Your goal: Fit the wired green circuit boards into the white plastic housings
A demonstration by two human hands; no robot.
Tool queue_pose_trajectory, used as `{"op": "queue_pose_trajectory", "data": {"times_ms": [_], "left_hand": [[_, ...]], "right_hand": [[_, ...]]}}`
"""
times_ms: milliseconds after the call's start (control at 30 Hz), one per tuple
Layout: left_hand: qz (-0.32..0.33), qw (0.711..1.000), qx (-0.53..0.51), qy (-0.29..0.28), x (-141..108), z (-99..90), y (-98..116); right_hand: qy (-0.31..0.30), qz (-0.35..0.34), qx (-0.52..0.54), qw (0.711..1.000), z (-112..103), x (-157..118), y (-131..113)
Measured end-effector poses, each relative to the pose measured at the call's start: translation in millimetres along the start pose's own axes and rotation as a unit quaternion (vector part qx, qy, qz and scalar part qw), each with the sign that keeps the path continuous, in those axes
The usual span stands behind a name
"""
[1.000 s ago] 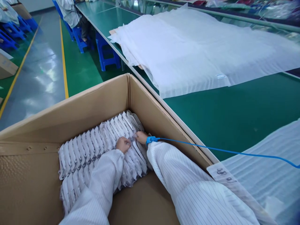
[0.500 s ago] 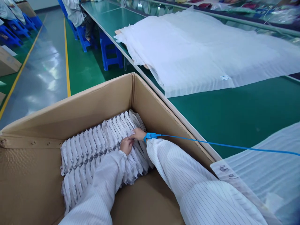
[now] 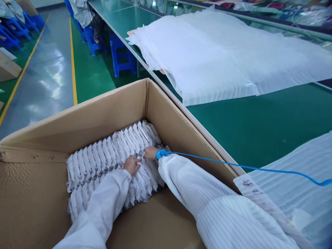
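Observation:
Two rows of white packets in clear plastic wrapping [image 3: 95, 157] stand on edge, packed close together in the bottom of a large cardboard box [image 3: 114, 103]. My left hand [image 3: 132, 165] rests on the packets where the rows meet, its fingers apart and reaching right. Just beyond it, my right hand [image 3: 150, 152] has its fingertips closed on the plastic of a packet near the right end of the rows. A blue wrist strap [image 3: 162, 153] circles my right wrist, and its cord trails off to the right.
A green-topped table [image 3: 220, 128] runs along the box's right side. White foam sheets [image 3: 207, 58] lie on it, with another sheet [image 3: 298, 180] nearer me. Blue stools [image 3: 120, 57] and a seated person [image 3: 83, 14] are at far left.
My hands have moved apart. The left has shifted left and slightly down across the packets; the right has moved slightly left and down.

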State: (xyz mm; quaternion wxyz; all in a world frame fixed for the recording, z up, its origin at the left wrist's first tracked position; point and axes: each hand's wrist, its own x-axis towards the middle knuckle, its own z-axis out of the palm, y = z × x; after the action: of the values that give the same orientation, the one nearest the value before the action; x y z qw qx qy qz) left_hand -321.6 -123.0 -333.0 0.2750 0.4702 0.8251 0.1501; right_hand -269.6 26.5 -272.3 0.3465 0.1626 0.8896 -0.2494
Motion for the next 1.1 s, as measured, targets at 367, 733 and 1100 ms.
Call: {"op": "queue_pose_trajectory", "data": {"times_ms": [367,733,1100], "left_hand": [[0.021,0.999,0.021,-0.016,20.2,-0.1,11.3],[-0.001,1.0,-0.008,-0.014,3.4,-29.6,0.8],[-0.054,0.996,0.038,-0.066,-2.7,0.1,0.0]], "right_hand": [[0.001,-0.002,0.059,0.998,0.5,1.0,4.3],[-0.039,0.012,0.111,0.993,2.7,3.0,-7.6],[-0.01,0.056,0.212,0.976,5.6,6.4,-5.0]]}}
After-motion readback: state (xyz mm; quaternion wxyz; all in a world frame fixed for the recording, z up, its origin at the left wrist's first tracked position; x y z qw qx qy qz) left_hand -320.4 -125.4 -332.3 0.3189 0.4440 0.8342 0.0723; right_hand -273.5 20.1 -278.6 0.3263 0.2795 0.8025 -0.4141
